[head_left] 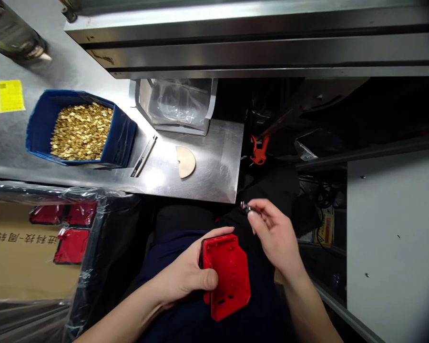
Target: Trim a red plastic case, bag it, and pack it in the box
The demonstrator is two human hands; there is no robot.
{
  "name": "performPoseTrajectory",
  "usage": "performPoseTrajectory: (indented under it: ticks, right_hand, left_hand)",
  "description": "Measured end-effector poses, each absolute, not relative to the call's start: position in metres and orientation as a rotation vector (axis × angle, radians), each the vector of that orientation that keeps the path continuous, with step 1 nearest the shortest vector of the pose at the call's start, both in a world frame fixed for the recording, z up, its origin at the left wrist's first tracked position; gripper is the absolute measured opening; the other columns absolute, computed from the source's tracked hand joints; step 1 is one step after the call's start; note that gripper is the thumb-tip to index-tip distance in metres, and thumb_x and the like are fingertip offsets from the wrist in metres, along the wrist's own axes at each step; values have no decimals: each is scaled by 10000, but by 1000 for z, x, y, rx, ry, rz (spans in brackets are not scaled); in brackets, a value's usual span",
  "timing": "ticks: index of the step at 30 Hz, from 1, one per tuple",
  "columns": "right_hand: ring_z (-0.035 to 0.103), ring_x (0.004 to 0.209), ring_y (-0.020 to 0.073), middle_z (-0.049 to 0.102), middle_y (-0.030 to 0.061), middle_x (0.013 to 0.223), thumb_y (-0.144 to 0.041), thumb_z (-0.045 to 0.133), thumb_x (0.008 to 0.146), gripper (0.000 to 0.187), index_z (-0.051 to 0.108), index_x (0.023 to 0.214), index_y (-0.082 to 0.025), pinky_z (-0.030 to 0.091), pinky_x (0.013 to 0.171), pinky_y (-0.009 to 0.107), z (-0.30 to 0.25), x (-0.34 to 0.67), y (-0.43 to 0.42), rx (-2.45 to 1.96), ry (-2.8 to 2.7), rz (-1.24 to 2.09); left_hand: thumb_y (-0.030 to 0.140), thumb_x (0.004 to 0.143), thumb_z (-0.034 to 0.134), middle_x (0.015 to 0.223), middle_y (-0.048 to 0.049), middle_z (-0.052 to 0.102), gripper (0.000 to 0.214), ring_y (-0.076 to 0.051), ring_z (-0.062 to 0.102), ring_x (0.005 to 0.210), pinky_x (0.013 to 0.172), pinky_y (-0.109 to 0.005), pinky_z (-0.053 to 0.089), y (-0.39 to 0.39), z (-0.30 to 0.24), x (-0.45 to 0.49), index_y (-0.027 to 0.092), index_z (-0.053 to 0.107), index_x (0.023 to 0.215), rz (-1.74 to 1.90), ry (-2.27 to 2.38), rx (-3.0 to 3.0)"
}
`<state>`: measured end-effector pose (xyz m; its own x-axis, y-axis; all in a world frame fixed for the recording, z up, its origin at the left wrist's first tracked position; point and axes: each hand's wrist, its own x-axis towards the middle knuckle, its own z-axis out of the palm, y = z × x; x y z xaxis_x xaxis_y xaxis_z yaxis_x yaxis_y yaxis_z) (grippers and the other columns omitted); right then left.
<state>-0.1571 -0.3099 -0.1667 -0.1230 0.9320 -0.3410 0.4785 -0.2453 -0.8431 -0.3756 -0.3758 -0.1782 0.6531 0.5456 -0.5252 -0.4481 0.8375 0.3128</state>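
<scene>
My left hand (189,271) is closed around a red plastic housing (233,278), its thumb over the near edge and its fingers behind. The hollow inside of the housing, with small posts and slots, faces up toward me. To the right and a little higher, my right hand (277,236) pinches a small dark piece with a shiny metal end (245,206). Its exact kind is too small to tell, and part of it is hidden by the fingers. The piece is apart from the housing. Both hands are above my lap.
On the metal bench (214,176) stand a blue bin (123,138) of small brass parts and a grey tray (209,102) with clear plastic bags. A cutter knife (144,156) and a half-round tan disc (186,162) lie nearby. Red housings (71,246) rest in a plastic-lined box at left.
</scene>
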Motion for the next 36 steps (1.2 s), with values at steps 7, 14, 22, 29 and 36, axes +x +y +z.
performPoseTrajectory:
  ticks: [7,14,22,29,36]
  right_hand:
    - [628,718,159,671,9,864,-207,592,984,182,694,1127,-253,517,665,275,-113,-164,-352,-1548,-1946,1311]
    - [670,791,186,713,29,918,-166,575,995,184,680,1134,-227,549,734,311,-120,-167,-358,-1481,-2021,1158]
    - [682,824,202,728,38,950,-150,541,1011,192,688,1105,-231,548,756,335,-121,-163,-359,-1441,-2011,1197]
    - [701,946,226,741,95,1078,-119,565,1009,253,632,1248,-171,576,843,357,-125,-143,-354,-1354,-2226,979]
    - [704,1006,245,746,140,1138,-72,613,978,312,618,1290,-68,610,889,378,-135,-147,-350,-1004,-2454,747]
  left_hand:
    - [528,671,912,1417,-163,620,1033,-358,614,1270,1096,-502,434,-373,-172,-360,269,392,1524,554,682,258]
    - [518,679,913,1322,-119,645,993,-334,591,1280,1051,-440,462,-372,-166,-353,276,403,1496,537,718,335]
    - [536,635,931,1303,-87,647,1005,-279,621,1198,1035,-394,460,-371,-160,-350,274,435,1468,522,759,344]
    - [554,713,883,1368,-143,639,944,-315,622,1239,1077,-446,445,-372,-167,-355,232,441,1482,519,704,227]
    - [516,744,872,1380,-131,654,809,-294,630,1253,1088,-397,450,-366,-167,-355,230,544,1425,543,572,217]
